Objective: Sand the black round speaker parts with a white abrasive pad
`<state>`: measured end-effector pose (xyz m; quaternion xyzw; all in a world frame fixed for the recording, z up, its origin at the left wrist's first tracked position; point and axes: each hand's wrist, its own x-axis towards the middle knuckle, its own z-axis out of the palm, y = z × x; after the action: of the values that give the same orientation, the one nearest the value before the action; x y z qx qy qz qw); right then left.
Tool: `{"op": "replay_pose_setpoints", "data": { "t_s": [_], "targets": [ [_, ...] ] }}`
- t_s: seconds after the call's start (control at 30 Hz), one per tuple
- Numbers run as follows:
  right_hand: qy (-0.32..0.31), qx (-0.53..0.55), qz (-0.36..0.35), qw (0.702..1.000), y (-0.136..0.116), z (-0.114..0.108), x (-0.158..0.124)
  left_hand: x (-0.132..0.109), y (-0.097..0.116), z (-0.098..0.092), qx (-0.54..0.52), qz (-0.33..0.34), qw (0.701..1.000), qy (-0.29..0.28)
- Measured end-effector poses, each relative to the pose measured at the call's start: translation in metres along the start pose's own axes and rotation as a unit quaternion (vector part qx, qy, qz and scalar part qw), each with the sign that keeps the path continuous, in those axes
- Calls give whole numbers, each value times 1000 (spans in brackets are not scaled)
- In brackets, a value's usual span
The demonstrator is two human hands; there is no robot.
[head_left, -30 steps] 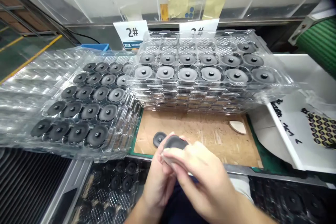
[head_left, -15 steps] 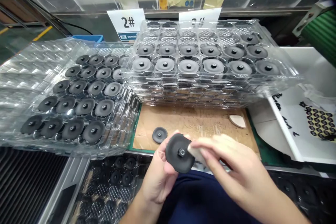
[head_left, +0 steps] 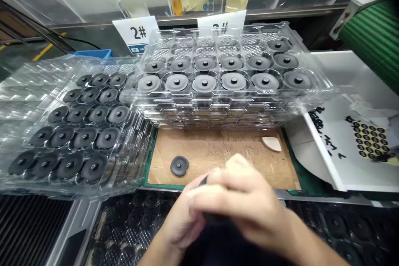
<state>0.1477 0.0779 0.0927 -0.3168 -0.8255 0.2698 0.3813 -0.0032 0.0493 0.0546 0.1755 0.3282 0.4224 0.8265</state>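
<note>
My left hand (head_left: pixel 183 216) is closed around a round black knobbed disc (head_left: pixel 203 181), of which only slivers show. My right hand (head_left: pixel 237 199) is bent over the disc with curled fingers, blurred by motion. The pale pad that it pinched half a second ago is hidden behind those fingers now. Another black disc (head_left: pixel 179 166), with a small central knob, lies on the brown board (head_left: pixel 212 149) just beyond my left hand. A pale quarter-round pad (head_left: pixel 272 144) rests toward the board's right end.
Stacked clear plastic trays (head_left: pixel 218 106) with black discs stand behind the board. A second clear tray (head_left: pixel 31 137) of discs sits at left. On the right is a white bin (head_left: pixel 330 166) with a sheet of round black stickers (head_left: pixel 372 141). More discs lie below the bench edge.
My right hand has moved left and over the held disc, covering most of it and the pad. The view has shifted, so the surroundings appear further left.
</note>
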Motion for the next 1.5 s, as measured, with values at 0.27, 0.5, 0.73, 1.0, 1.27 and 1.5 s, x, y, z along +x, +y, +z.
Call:
{"op": "replay_pose_setpoints", "data": {
  "t_s": [0.27,0.5,0.73,1.0,1.27,1.5],
  "targets": [
    [30,5,321,946,86,31,-89,3,-10,-15,-111,-15,994,-17],
    [75,11,338,938,68,16,-92,13,-10,3,-97,-35,995,-17],
    [59,-22,82,995,8,-19,-20,13,-22,3,-20,-5,999,29],
    [78,-32,79,993,3,-6,-17,10,-22,9,22,38,998,40],
    [109,-14,67,992,4,0,-7,8,-24,3,14,79,995,66],
    [60,35,314,947,74,45,-67,-5,-11,-15,-50,88,989,106]
  ]
}}
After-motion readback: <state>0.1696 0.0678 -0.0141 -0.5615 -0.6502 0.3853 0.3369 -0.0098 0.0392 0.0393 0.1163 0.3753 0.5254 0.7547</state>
